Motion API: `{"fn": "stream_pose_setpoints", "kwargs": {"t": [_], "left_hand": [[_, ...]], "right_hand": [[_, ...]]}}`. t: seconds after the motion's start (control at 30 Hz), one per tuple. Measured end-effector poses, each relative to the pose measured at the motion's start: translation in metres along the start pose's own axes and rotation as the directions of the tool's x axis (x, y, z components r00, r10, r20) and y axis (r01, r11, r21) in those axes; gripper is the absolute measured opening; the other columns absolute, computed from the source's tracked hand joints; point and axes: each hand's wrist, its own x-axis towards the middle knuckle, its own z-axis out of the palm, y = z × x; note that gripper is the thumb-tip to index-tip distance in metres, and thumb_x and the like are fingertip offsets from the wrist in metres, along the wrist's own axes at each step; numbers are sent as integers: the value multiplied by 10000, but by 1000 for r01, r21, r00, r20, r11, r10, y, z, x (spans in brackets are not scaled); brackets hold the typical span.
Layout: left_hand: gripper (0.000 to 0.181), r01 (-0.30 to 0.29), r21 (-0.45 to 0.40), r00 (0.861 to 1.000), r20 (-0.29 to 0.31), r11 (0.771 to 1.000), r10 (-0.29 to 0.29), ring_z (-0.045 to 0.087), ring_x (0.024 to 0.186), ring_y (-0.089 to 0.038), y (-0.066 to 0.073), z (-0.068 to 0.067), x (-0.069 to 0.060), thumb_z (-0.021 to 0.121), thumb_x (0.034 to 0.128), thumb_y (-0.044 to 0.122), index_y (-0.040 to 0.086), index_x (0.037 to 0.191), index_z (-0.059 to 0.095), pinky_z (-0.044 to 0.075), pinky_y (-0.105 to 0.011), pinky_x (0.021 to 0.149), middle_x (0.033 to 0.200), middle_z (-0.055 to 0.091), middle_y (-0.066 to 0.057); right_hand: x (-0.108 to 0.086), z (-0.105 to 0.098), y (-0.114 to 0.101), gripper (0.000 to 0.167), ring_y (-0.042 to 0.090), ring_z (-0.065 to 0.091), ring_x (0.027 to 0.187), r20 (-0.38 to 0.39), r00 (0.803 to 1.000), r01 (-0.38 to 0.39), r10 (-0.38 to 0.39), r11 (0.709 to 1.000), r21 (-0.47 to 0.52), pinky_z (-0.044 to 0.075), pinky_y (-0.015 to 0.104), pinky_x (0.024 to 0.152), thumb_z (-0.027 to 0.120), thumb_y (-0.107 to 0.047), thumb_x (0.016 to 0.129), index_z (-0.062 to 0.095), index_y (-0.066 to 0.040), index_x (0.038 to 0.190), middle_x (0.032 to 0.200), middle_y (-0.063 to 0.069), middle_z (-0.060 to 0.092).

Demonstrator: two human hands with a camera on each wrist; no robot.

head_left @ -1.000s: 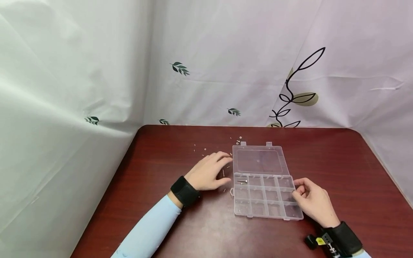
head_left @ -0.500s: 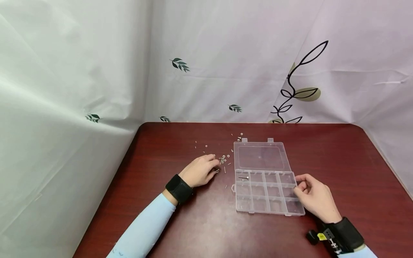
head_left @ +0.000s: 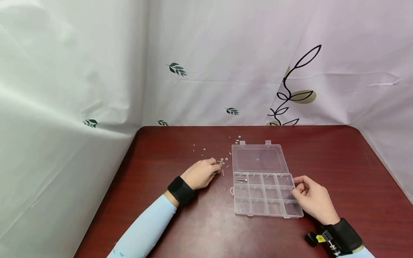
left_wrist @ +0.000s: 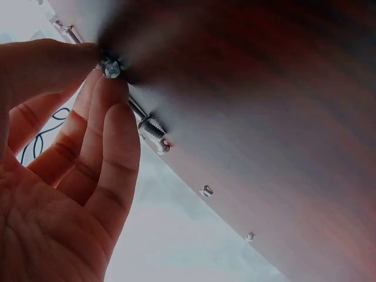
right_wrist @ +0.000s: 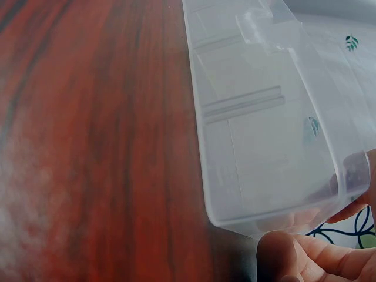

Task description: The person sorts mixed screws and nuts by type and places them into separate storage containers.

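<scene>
My left hand (head_left: 200, 174) pinches a small metal screw between thumb and fingertips, low over the table beside the loose hardware. In the left wrist view the screw's head (left_wrist: 111, 69) shows between the fingertips; most of its shank is hidden. A clear plastic compartment box (head_left: 257, 200) lies with its lid (head_left: 258, 159) folded back. Two screws (head_left: 242, 180) rest in its far left compartment. With thumb and fingers, my right hand (head_left: 314, 199) holds the box's right side; the right wrist view shows the thumb (right_wrist: 276, 255) at the box's corner.
Several screws and nuts (head_left: 222, 160) lie scattered on the dark red wooden table (head_left: 206, 229), left of the box. More small pieces (head_left: 237, 140) sit behind them near the lid. A pale patterned curtain (head_left: 206, 71) hangs beyond the table's far edge.
My left hand has drawn back left from beside the box to the loose hardware, and its fingers have closed on a screw. The right hand stays at the box.
</scene>
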Motion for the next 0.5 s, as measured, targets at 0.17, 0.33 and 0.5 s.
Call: {"fn": "stream_pose_setpoints", "kwargs": {"t": [0.17, 0.33, 0.5], "left_hand": [[137, 18, 27, 1000, 18, 999, -18, 604, 794, -127, 0, 1, 2, 692, 900, 95, 187, 1001, 701, 519, -264, 733, 885, 562, 17], [112, 52, 30, 998, 40, 998, -53, 603, 789, -139, 0, 1, 6, 671, 908, 97, 165, 995, 688, 519, -272, 720, 867, 568, 7], [106, 76, 2, 995, 56, 997, -76, 603, 789, -141, 1, 0, 7, 653, 899, 70, 153, 958, 683, 520, -276, 722, 852, 562, 14]], "right_hand": [[-1, 0, 1, 258, 33, 486, 527, -2, 1000, 1, -1, 1000, -1, 354, 191, 542, 675, -42, 779, 674, -106, 1029, 713, -57, 561], [0, 1, 2, 253, 34, 487, 534, -2, 1000, 8, -8, 1000, 2, 354, 190, 550, 670, -39, 785, 667, -102, 1030, 715, -50, 559], [-1, 2, 3, 255, 29, 488, 536, -6, 1000, 12, -12, 1000, -4, 354, 191, 550, 659, -29, 777, 667, -102, 1022, 707, -57, 556]]}}
